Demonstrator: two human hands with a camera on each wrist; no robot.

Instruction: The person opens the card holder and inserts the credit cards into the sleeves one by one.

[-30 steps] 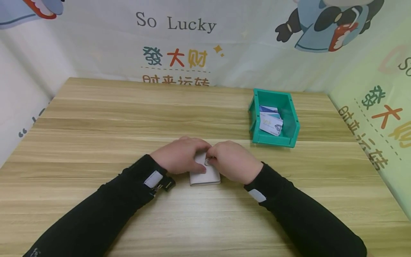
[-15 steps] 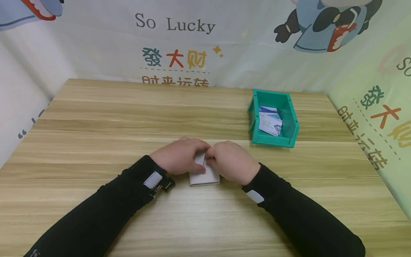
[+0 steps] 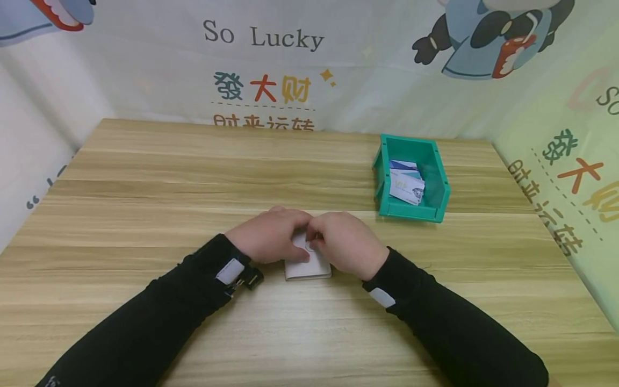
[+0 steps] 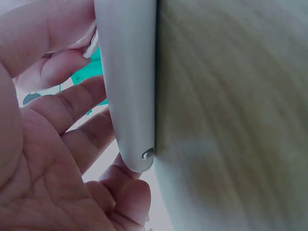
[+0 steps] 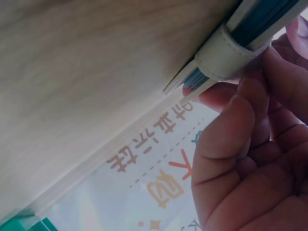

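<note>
A small white card holder (image 3: pixel 309 270) lies on the table in front of me. My left hand (image 3: pixel 268 236) grips it from the left, thumb on the cover and fingers at the far edge; in the left wrist view its smooth spine (image 4: pixel 130 86) faces the camera. My right hand (image 3: pixel 350 242) is at the right side, thumb and forefinger pinching the end of the closure strap over the cover. In the right wrist view, the stitched strap (image 5: pixel 228 53) wraps the holder's open edge, with blue inner sleeves (image 5: pixel 267 21) showing between the covers. The fingers partly hide the strap's end.
A green plastic bin (image 3: pixel 439 212) stands at the back right, with several cards (image 3: pixel 407 187) in it. The wooden table (image 3: pixel 203 166) runs back to a printed cloth backdrop (image 3: pixel 164 70), with more cloth on both sides.
My right hand has edged slightly left with the strap's end, which sits a little lower against the cover. The left hand and card holder stay almost still.
</note>
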